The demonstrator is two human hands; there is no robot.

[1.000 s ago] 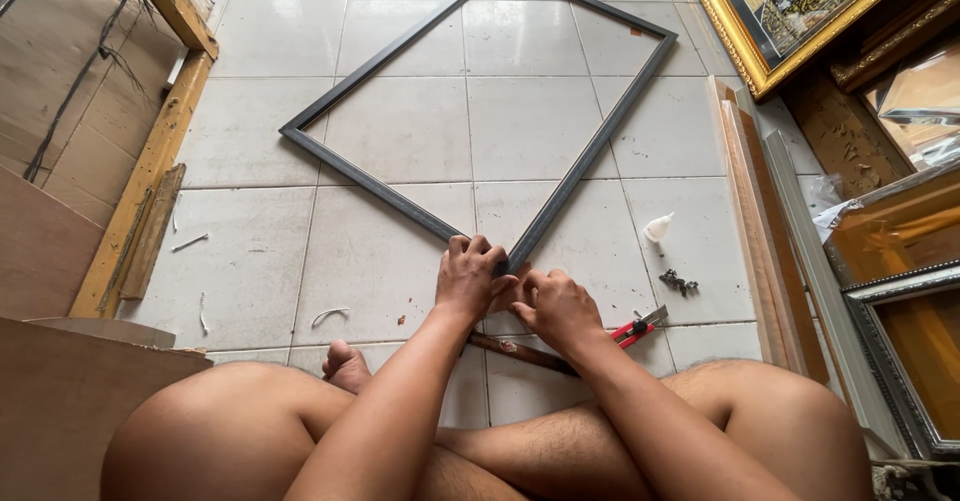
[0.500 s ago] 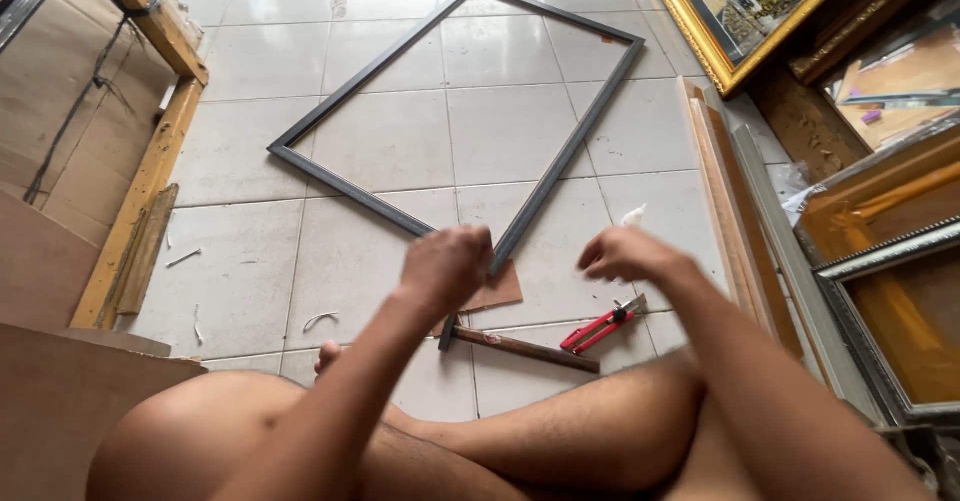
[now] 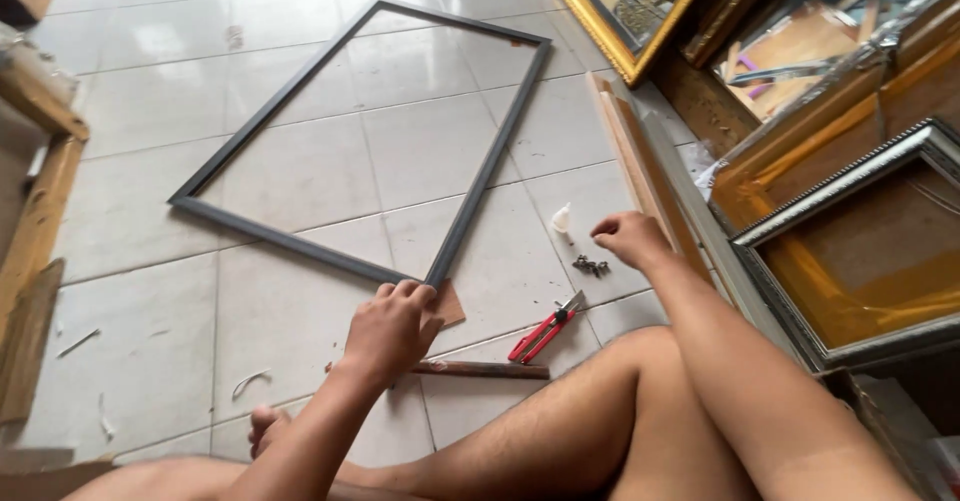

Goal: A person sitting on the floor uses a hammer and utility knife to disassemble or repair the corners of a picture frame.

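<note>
A dark grey rectangular frame (image 3: 270, 233) lies flat on the white tiled floor. My left hand (image 3: 388, 329) rests on its near corner, fingers curled over the joint, above a small brown pad (image 3: 449, 307). My right hand (image 3: 627, 238) hovers to the right with fingers bent, just above a small pile of dark screws (image 3: 591, 265). A red-handled cutter (image 3: 545, 329) and a rusty metal bar (image 3: 480, 369) lie between my hands, in front of my bare legs.
Wooden moulding strips (image 3: 640, 171) lie along the right of the frame. Gold and silver picture frames (image 3: 850, 211) stack at the right. A gold-framed picture (image 3: 630, 6) leans at the top. Wooden pieces (image 3: 35, 231) line the left edge. A white scrap (image 3: 561, 221) lies near the screws.
My right hand left the frame corner and swung right to the screws. My left hand stays on the corner. The view shifted, showing more of the right-hand frames.
</note>
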